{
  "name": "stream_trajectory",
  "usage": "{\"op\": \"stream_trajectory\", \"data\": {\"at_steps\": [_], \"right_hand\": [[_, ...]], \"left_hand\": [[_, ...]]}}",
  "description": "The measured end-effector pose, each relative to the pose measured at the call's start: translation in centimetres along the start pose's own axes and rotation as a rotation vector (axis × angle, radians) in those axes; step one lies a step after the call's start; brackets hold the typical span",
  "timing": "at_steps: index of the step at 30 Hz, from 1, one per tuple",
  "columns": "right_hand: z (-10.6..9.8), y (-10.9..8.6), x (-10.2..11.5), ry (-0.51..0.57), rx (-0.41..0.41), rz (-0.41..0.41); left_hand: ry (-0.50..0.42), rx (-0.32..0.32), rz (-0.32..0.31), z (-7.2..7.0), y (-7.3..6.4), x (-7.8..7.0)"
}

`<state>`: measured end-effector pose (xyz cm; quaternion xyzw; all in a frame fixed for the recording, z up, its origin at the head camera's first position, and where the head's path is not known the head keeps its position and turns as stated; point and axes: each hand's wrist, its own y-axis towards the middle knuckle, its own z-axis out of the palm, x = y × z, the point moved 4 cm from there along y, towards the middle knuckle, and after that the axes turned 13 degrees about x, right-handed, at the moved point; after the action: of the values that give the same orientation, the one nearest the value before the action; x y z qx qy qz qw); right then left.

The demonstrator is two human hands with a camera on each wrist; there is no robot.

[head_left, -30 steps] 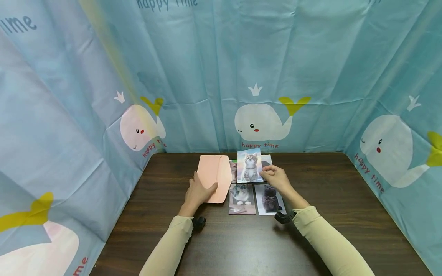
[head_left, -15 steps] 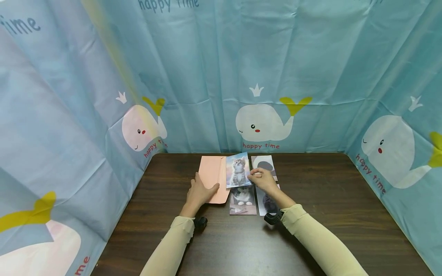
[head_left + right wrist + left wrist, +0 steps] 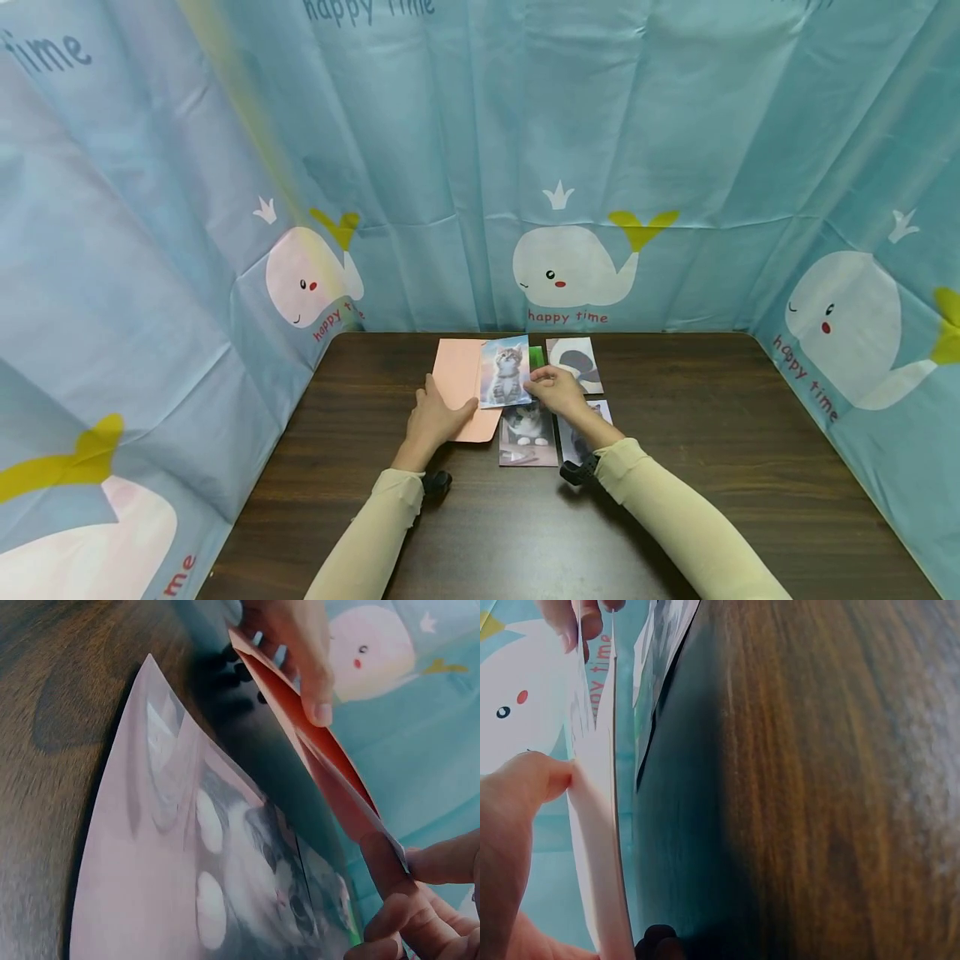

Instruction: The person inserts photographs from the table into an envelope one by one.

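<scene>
My left hand (image 3: 431,421) grips a pink envelope (image 3: 453,367), thumb on its near face. In the right wrist view the envelope (image 3: 281,694) is held above the table with its mouth parted. My right hand (image 3: 558,392) pinches a kitten photo card (image 3: 506,375) by its right edge, between thumb and fingers. In the head view the card overlaps the right part of the envelope. In the right wrist view the pinched card's far edge reaches the envelope's mouth; how deep it sits inside I cannot tell.
Below lie more photo cards: a grey-and-white cat card (image 3: 528,446), a dark cat card (image 3: 602,408) partly under my right forearm, a card (image 3: 573,354) behind, and a mostly hidden green-edged card (image 3: 536,357). The brown table (image 3: 480,533) meets a blue whale curtain (image 3: 420,275) at its back edge.
My right hand has carried the kitten card leftward from above the other cards to the envelope's right side. My left hand has stayed on the envelope.
</scene>
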<state>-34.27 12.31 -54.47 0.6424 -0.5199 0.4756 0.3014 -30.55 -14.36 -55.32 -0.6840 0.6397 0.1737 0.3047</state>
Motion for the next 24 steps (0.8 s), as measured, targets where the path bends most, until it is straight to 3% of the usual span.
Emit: {"op": "stream_trajectory", "data": {"at_steps": [11, 24], "right_hand": [[1.1, 0.5, 1.2, -0.036, 0.011, -0.035], [3.0, 1.8, 1.3, 0.004, 0.039, -0.029]], "left_hand": [[0.006, -0.010, 0.005, -0.1, -0.1, -0.2], [-0.013, -0.003, 0.002, -0.1, -0.2, -0.3]]}}
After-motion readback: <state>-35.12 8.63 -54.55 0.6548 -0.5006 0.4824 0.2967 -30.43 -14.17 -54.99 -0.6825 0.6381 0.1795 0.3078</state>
